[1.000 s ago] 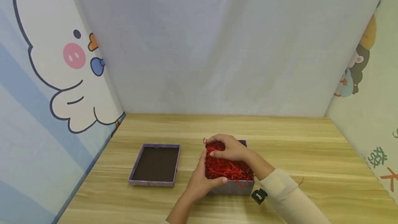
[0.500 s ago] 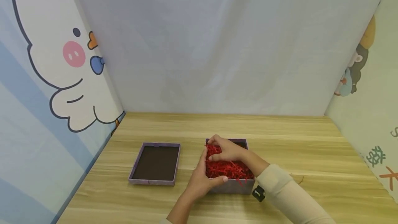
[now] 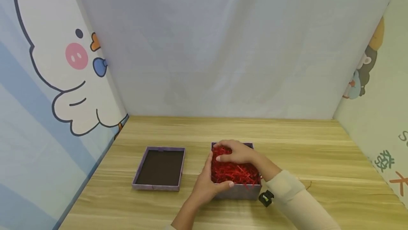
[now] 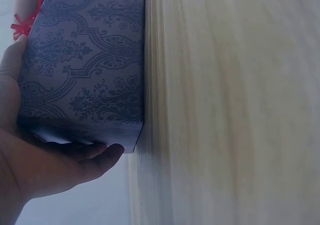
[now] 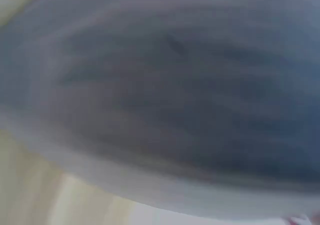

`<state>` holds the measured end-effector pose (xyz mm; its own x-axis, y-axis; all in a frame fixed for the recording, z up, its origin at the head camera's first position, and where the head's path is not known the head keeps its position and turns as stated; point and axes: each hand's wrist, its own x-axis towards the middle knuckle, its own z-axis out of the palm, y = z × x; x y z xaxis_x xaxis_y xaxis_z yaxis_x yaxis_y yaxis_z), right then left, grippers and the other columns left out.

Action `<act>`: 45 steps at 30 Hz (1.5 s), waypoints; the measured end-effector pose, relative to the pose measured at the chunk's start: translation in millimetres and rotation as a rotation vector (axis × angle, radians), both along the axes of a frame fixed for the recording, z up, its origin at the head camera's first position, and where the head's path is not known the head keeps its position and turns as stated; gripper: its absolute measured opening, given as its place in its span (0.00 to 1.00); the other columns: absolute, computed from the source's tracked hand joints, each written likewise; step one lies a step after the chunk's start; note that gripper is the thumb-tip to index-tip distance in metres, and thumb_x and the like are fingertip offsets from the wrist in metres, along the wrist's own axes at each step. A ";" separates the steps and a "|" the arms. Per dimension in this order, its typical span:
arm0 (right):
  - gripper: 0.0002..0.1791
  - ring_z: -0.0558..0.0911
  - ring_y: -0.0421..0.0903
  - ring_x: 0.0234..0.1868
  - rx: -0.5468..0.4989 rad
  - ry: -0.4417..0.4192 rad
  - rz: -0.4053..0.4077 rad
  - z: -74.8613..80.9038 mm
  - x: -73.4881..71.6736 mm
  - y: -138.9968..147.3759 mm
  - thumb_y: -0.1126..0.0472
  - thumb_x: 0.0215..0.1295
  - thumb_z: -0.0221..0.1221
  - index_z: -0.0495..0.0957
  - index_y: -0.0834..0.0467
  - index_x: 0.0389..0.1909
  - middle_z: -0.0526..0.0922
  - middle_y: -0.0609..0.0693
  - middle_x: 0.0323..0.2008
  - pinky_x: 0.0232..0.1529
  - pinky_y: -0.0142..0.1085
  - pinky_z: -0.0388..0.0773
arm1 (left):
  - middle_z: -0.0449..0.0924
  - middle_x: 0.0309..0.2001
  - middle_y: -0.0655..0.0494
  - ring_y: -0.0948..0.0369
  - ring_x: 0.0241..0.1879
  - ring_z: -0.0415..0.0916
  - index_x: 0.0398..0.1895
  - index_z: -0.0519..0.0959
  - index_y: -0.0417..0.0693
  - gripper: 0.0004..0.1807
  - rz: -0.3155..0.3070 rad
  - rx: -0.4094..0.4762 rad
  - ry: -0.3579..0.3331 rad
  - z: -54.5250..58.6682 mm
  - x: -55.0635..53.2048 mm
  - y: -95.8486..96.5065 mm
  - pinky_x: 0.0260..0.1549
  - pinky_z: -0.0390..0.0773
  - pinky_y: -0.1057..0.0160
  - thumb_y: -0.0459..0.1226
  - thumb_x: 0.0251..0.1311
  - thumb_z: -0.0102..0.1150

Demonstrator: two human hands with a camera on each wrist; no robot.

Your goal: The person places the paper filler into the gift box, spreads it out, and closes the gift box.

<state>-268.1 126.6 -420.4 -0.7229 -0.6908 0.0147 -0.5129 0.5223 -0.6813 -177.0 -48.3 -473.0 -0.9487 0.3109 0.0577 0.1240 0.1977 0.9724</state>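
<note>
A grey-purple patterned box (image 3: 237, 192), lidless, stands on the wooden table, filled with red shredded paper (image 3: 234, 173). My left hand (image 3: 205, 187) grips its near left corner, thumb along the front wall and fingers along the left side. In the left wrist view the left hand (image 4: 55, 170) bends round the box's damask-printed wall (image 4: 85, 55). My right hand (image 3: 236, 152) rests on the paper inside, fingers arched and thumb apart; its fingertips are partly hidden. The right wrist view is blurred, filled mostly by a grey-purple surface (image 5: 175, 100).
To the left lies the shallow lid (image 3: 159, 168), dark inside face up, purple rim. A small black device (image 3: 266, 198) sits beside the right sleeve (image 3: 288, 189). A thin brown strand (image 3: 309, 184) is on the table. Fabric walls (image 3: 204, 45) enclose the back and sides.
My right hand first drew its fingers together in the paper, then spread them over it again, a little to the right. The left hand and box have barely moved.
</note>
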 end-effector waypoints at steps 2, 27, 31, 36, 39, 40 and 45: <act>0.24 0.73 0.52 0.55 -0.051 0.029 0.008 13.8 3.8 5.8 0.54 0.65 0.57 0.71 0.61 0.58 0.76 0.54 0.54 0.53 0.49 0.69 | 0.44 0.72 0.50 0.51 0.66 0.51 0.74 0.34 0.52 0.62 0.004 0.012 0.006 -0.5 -1.2 -0.4 0.60 0.59 0.50 0.50 0.47 0.71; 0.19 0.65 0.36 0.20 0.021 -0.379 0.197 17.7 47.0 42.9 0.65 0.64 0.49 0.75 0.67 0.54 0.73 0.41 0.23 0.27 0.30 0.67 | 0.43 0.72 0.50 0.48 0.67 0.46 0.74 0.37 0.57 0.62 0.052 -0.058 0.007 -1.9 -3.8 4.3 0.59 0.55 0.43 0.53 0.43 0.72; 0.19 0.63 0.37 0.20 0.046 -0.436 0.211 10.0 41.7 31.1 0.68 0.61 0.49 0.77 0.67 0.52 0.75 0.42 0.25 0.25 0.30 0.64 | 0.39 0.72 0.50 0.46 0.68 0.43 0.74 0.36 0.61 0.62 0.047 -0.071 0.006 -2.0 -3.2 3.4 0.58 0.54 0.39 0.54 0.44 0.71; 0.19 0.55 0.37 0.16 0.058 -0.465 0.187 7.8 40.4 27.1 0.69 0.58 0.49 0.78 0.66 0.50 0.65 0.41 0.17 0.22 0.30 0.58 | 0.39 0.72 0.50 0.45 0.68 0.43 0.74 0.36 0.60 0.62 0.046 -0.078 0.007 -2.3 -3.0 3.5 0.58 0.54 0.39 0.54 0.44 0.71; 0.18 0.67 0.36 0.21 0.061 -0.415 0.194 17.0 43.1 31.6 0.66 0.61 0.51 0.77 0.66 0.50 0.75 0.42 0.26 0.25 0.29 0.68 | 0.41 0.72 0.50 0.47 0.67 0.46 0.74 0.36 0.59 0.63 0.049 -0.077 0.007 -2.9 -3.1 4.3 0.59 0.55 0.41 0.54 0.43 0.71; 0.18 0.71 0.37 0.24 0.055 -0.404 0.187 21.7 44.6 33.1 0.65 0.62 0.51 0.77 0.67 0.50 0.77 0.43 0.29 0.27 0.30 0.71 | 0.42 0.72 0.50 0.47 0.67 0.47 0.74 0.36 0.58 0.63 0.050 -0.072 0.007 -3.1 -2.9 3.7 0.59 0.56 0.42 0.54 0.43 0.71; 0.19 0.79 0.52 0.42 -0.057 -0.400 0.013 47.1 54.9 48.3 0.64 0.65 0.50 0.72 0.70 0.53 0.79 0.57 0.46 0.38 0.44 0.78 | 0.45 0.71 0.50 0.51 0.67 0.50 0.74 0.36 0.55 0.63 0.050 -0.056 0.015 -4.1 -2.1 2.4 0.60 0.57 0.47 0.52 0.44 0.72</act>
